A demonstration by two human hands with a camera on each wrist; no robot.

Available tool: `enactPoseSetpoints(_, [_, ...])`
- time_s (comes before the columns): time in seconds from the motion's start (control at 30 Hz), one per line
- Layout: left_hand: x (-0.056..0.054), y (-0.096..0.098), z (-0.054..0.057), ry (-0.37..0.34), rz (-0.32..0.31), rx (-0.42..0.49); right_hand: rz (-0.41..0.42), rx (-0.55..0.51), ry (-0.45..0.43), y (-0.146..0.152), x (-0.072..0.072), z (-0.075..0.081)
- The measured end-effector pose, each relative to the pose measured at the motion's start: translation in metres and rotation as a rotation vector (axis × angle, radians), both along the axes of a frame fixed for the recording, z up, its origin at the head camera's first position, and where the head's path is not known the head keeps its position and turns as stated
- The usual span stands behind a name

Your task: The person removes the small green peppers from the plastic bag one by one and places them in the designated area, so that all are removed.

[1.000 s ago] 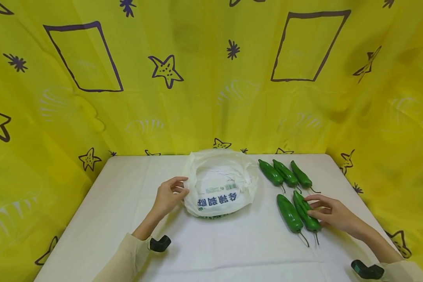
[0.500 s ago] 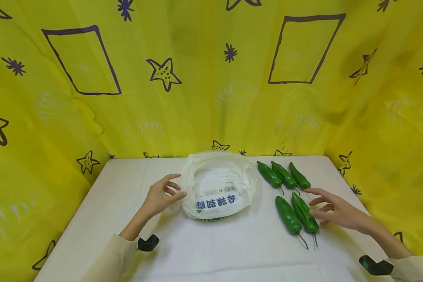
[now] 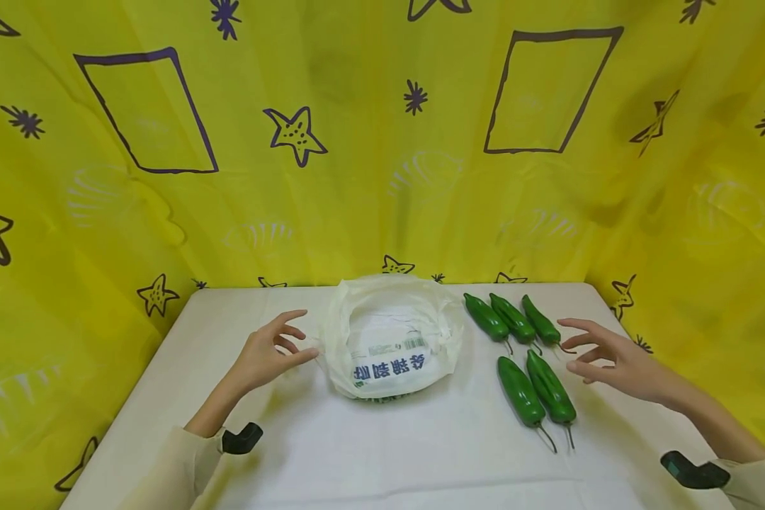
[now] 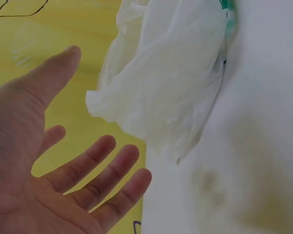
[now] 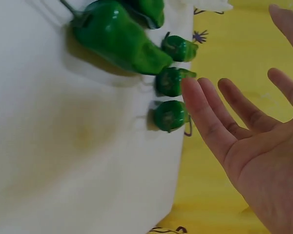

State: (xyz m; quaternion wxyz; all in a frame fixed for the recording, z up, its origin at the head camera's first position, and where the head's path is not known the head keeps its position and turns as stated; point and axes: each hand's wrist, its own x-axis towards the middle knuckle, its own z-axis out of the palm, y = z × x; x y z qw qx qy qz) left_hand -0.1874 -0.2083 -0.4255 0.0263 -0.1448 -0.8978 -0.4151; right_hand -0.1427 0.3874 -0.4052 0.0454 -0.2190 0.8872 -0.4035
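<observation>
A whitish plastic bag [image 3: 392, 386] with blue printed characters stands with its mouth spread wide at the table's middle. Just left of it is my left hand [image 3: 270, 354], fingers loosely bent with nothing in them; in the left wrist view this hand [image 4: 73, 180] is apart from the bag [image 4: 161, 78]. Several green peppers lie right of the bag: three in a back row, among them a slim pepper [image 3: 540, 320], and two in front, a left pepper [image 3: 520, 391] and a right pepper [image 3: 551, 388]. My right hand [image 3: 618, 361] hovers right of the peppers, fingers relaxed and holding nothing.
A white cloth covers the table [image 3: 382, 460]. Yellow curtains [image 3: 357, 205] with dark star drawings rise behind it and at both sides. Each wrist wears a black device, one on the left [image 3: 242, 439] and one on the right [image 3: 695, 471].
My left hand has drawn away leftward from the bag's rim. My right hand has come off the right front pepper and shifted right, its fingers spreading. The peppers lie as before.
</observation>
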Motion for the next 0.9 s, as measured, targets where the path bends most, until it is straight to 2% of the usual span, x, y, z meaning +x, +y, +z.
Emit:
enactPoseSetpoints(0.13, [-0.001,-0.007,0.008,0.020,-0.010,-0.030,0.024,-0.019,0.062,-0.003,-0.005,0.014])
enactPoseSetpoints(0.4, [-0.002,-0.019,0.024,0.070,-0.007,-0.057,0.041,-0.017,0.131,-0.013,-0.015,0.041])
enactPoseSetpoints(0.63, [0.001,-0.021,0.030,0.091,0.010,-0.073,0.031,-0.001,0.155,-0.018,-0.018,0.045])
enactPoseSetpoints(0.73, [0.001,-0.019,0.029,0.127,0.014,-0.083,0.012,0.030,0.178,-0.022,-0.019,0.044])
enactPoseSetpoints(0.9, [-0.003,-0.014,0.026,0.208,0.044,-0.143,-0.045,0.144,0.223,-0.032,-0.023,0.041])
